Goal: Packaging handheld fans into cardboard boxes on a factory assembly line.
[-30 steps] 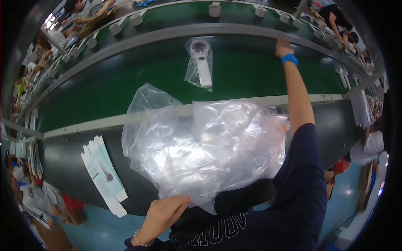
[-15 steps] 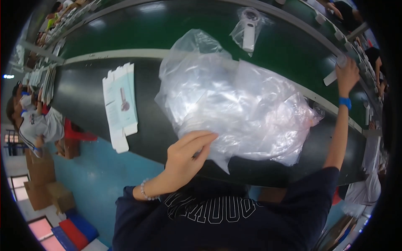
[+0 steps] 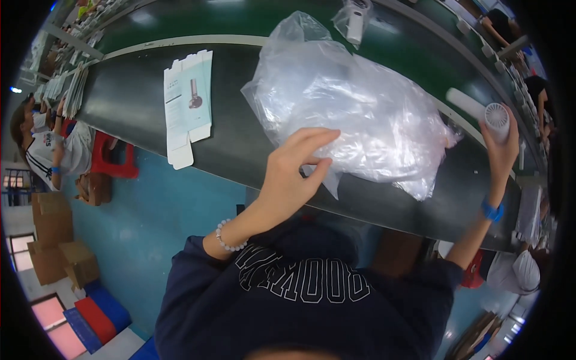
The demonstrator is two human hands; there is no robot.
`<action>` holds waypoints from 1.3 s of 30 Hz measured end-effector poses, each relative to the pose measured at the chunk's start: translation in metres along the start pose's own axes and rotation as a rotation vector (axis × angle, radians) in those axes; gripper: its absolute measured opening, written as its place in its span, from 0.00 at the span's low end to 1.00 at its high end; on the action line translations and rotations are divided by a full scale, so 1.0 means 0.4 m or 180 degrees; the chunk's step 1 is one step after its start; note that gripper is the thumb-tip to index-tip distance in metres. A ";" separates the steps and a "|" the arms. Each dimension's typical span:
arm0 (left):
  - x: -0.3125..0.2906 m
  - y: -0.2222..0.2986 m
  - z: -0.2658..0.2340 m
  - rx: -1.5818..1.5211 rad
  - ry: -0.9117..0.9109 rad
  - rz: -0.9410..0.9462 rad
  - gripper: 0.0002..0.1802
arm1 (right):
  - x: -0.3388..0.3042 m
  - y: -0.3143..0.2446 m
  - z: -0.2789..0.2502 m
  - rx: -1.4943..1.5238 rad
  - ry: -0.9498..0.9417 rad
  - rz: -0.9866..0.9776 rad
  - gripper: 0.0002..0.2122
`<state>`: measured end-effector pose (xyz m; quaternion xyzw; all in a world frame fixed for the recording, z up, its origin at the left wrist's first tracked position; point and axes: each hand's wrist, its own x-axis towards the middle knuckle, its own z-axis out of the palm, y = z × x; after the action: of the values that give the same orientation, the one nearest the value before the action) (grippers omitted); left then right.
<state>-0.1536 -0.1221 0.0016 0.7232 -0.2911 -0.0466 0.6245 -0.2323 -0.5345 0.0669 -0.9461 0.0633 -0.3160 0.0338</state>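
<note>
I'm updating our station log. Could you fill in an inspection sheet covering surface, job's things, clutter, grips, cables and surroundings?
Surface: black worktop, with a green belt beyond its pale edge.
Job's things: white handheld fan, held at the right; clear plastic bags, heaped at centre; printed carton, lying flat to their left.
Clutter: bagged white device on the belt.
Left grip: open over the bags' near side; contact unclear.
Right grip: closed around the fan's round head.
Cables: nothing seen.
Surroundings: blue floor; red stool and cardboard boxes at left; co-workers on both sides.
</note>
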 end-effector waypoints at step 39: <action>-0.009 0.091 0.127 -0.1857 -0.1459 0.1245 0.36 | -0.255 -0.563 -0.035 0.3384 -0.0193 0.1517 0.30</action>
<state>-0.1917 -0.1667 0.0236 0.4180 -0.5290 -0.1673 0.7193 -0.2994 -0.2974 0.0408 -0.7675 0.1061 -0.2607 0.5760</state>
